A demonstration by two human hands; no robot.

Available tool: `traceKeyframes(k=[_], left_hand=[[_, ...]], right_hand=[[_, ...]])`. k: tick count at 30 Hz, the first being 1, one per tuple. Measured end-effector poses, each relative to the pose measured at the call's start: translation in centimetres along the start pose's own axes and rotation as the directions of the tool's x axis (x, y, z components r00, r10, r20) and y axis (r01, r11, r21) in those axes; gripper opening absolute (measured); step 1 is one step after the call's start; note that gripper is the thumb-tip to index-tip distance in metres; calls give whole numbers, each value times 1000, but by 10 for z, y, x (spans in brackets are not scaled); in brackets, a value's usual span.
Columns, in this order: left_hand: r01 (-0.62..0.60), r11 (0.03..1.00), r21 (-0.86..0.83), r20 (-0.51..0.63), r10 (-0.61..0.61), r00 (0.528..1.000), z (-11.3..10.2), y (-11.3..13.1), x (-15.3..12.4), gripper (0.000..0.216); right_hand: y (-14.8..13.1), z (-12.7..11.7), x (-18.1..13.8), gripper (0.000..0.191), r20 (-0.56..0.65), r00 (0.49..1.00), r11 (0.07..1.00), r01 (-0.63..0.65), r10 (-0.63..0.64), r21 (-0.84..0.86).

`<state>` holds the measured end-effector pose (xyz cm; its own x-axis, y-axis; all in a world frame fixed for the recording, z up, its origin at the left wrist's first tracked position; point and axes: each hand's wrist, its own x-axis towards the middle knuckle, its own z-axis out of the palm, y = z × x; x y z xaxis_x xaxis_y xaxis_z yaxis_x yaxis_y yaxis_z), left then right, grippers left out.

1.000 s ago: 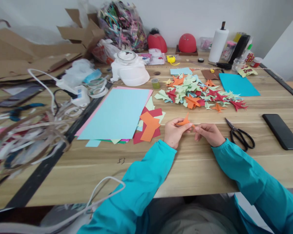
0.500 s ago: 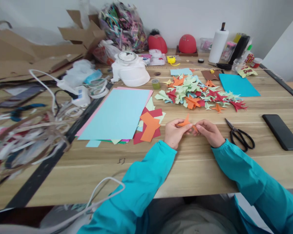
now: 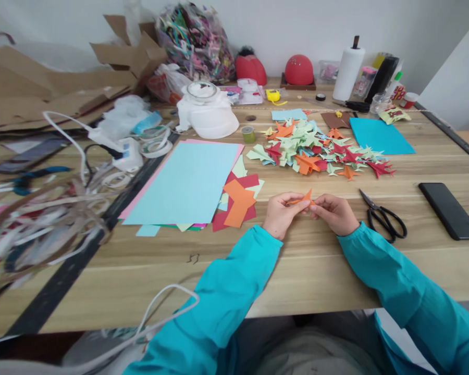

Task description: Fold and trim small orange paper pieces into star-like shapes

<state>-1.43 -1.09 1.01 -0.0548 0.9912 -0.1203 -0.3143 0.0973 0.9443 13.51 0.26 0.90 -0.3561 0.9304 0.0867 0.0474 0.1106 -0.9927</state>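
A small folded orange paper piece [image 3: 304,198] is pinched between both my hands just above the wooden table [image 3: 297,260]. My left hand [image 3: 282,214] grips its left end with closed fingers. My right hand [image 3: 335,213] pinches its right end, fingers curled. A pile of several folded paper shapes [image 3: 316,148] in green, red and orange lies just beyond my hands. Loose orange and red paper squares [image 3: 238,203] sit to the left of my left hand, beside a light blue sheet [image 3: 187,179].
Black scissors [image 3: 383,214] and a black phone [image 3: 450,209] lie right of my hands. A blue sheet [image 3: 381,135], a paper towel roll [image 3: 347,70] and red domes [image 3: 299,69] stand at the back. Tape rolls, cables [image 3: 101,172] and cardboard [image 3: 42,83] crowd the left.
The orange paper's raised point has shifted from over my left fingers to between the two hands, and it now sits lower. My hands have stayed in place.
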Motion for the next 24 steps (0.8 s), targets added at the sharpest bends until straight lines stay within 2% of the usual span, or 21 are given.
traceKeyframes(k=[12,18,21,24], left_hand=[[-11,1000,5,10,11,1000,3,5,-4,29],[1,1000,-4,-25,-1,1000,2,5,-3,37],[-19,999,42,-51,21,998,1,5,-3,35],[-51,993,110,0,51,999,2,6,-6,31]], right_hand=[[-2,0,-3,28,78,996,998,48,-45,-38],[-4,-3,-2,30,31,998,999,50,-50,-14],[-7,-2,-2,31,47,999,999,25,-26,27],[-9,0,-2,30,72,996,998,48,-51,50]])
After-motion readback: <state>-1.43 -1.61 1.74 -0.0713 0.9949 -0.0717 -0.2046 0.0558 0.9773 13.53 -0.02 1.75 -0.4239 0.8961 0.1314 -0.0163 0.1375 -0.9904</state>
